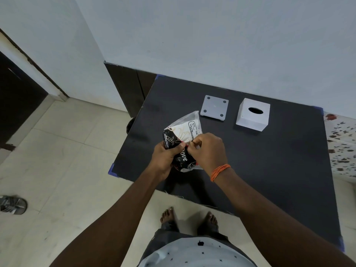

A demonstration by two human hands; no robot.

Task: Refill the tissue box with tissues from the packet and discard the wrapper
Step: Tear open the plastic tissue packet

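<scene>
The tissue packet [182, 143] is held in the air over the near left part of the black counter [269, 160], clear plastic with a black printed band and white tissues showing through; it is still sealed, as far as can be judged. The left hand [163, 158] wraps the packet's lower half, its fingers [178, 149] clenched around the wrapper; the right hand [209, 151] meets it from the other side, fingers [193, 145] pinched on the film near the middle, seemingly to tear or peel it open; an orange thread band [219, 172] circles the right wrist.

Farther back on the counter, well apart from the hands, stands the white tissue box [252, 117], slot up; just beside it to the left lies its flat base plate [214, 108], feet upward, so the box looks opened and ready to load.

The risks seem plain: a hard pull could split the film suddenly and spill or rip the tissues; the tight left grip could crush the stack so it fits the box badly; a slippery wrapper could slide from the pinch, and the packet sits close to the counter's left edge, so a drop may land on the floor [57, 151]. No bin for the wrapper is clearly in view.
</scene>
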